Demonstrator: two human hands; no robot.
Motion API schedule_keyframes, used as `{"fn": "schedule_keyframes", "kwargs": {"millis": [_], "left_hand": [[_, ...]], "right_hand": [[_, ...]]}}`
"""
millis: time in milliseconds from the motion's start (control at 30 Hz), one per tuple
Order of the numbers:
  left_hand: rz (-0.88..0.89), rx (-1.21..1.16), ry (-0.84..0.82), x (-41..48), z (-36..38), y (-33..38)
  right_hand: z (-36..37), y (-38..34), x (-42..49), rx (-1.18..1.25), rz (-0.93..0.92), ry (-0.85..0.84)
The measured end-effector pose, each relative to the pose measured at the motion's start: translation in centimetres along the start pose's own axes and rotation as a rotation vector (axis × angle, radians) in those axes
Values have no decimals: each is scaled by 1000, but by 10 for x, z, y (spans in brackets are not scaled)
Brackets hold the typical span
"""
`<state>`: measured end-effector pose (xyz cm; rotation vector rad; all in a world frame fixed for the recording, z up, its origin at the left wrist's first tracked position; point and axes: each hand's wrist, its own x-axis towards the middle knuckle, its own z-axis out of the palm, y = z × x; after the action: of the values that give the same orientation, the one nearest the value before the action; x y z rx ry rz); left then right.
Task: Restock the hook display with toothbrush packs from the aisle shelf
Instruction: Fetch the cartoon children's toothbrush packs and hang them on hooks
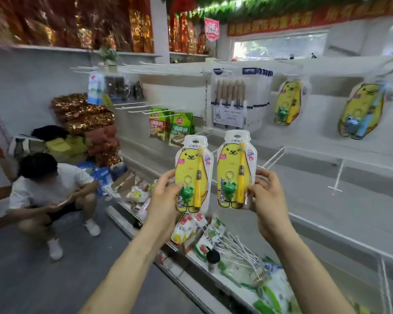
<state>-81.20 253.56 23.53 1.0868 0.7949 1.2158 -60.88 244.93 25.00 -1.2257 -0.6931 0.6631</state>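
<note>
Two yellow bear toothbrush packs are held up side by side in front of the white shelves, one in each hand. The left hand (166, 198) pinches the left pack (192, 175) at its lower left edge, fingers closed on it. The right hand (264, 196) grips the right pack (235, 171) at its lower right edge, fingers curled around it. Each pack shows one yellow toothbrush and one green frog keyring. Behind, on the hook display, two more bear packs hang: one with a green frog (287, 103) and one with a blue figure (361, 111). A row of brown-handled toothbrush packs (230, 98) hangs left of them. One crouching person (52, 189) is in the aisle.
</note>
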Motion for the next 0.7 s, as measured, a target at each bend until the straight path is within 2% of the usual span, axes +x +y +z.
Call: {"fn": "schedule_keyframes", "kwargs": {"millis": [200,367,533,700], "left_hand": [[-45,15,-152,89,36,-2],[-91,-27,-317,145,70,1],[-100,-88,-509,190,85,20],[-109,-139,-589,220,94,31]], "right_hand": [[6,-19,46,-67,-79,177],[14,-35,68,-69,-145,388],[30,-53,83,-74,-214,527],[47,-69,87,-89,-272,599]]}}
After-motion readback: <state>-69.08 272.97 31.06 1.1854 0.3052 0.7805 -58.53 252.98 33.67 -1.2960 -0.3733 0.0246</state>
